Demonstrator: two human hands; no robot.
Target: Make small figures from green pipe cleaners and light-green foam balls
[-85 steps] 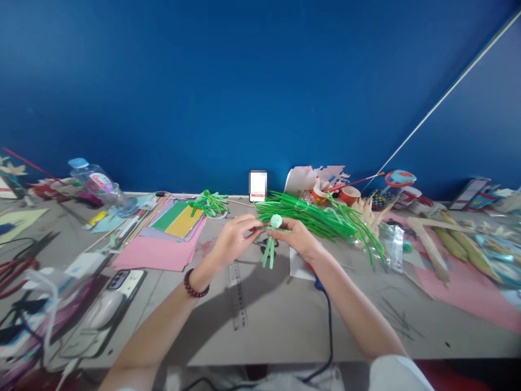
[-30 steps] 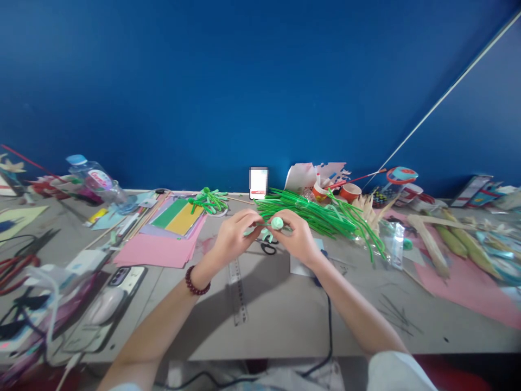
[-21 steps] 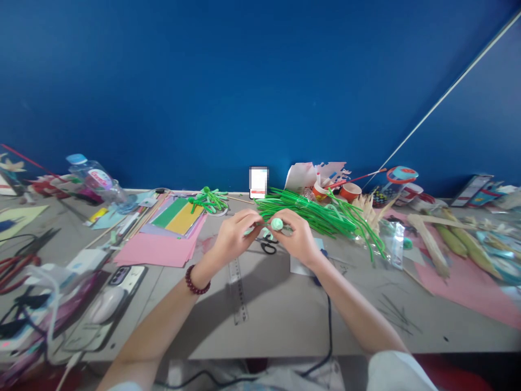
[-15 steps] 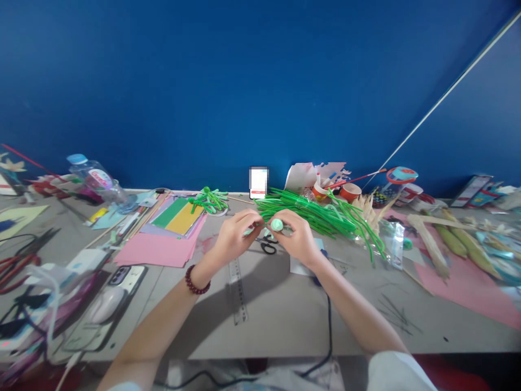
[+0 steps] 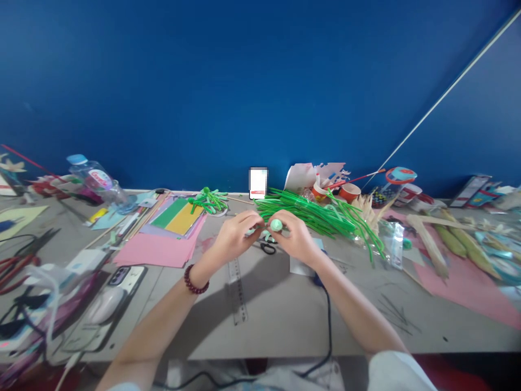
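My left hand, with a dark red bead bracelet at its wrist, is closed in a pinch above the middle of the table. A bit of pale green shows under its fingers, too small to name. Its fingertips almost meet those of my right hand. The right hand's bent fingers hold a small pale green roll, whose rounded end faces me. Just below the hands lie black-handled scissors, partly hidden. Behind the right hand spreads a bundle of bright green pipe cleaners.
A clear ruler lies below my left hand. Left are pink paper sheets, a phone, a mouse and a plastic bottle. A lit phone leans on the blue wall. Corn husks lie right.
Both hands stay almost in the same place. The pale green roll in my right hand has shifted very slightly.
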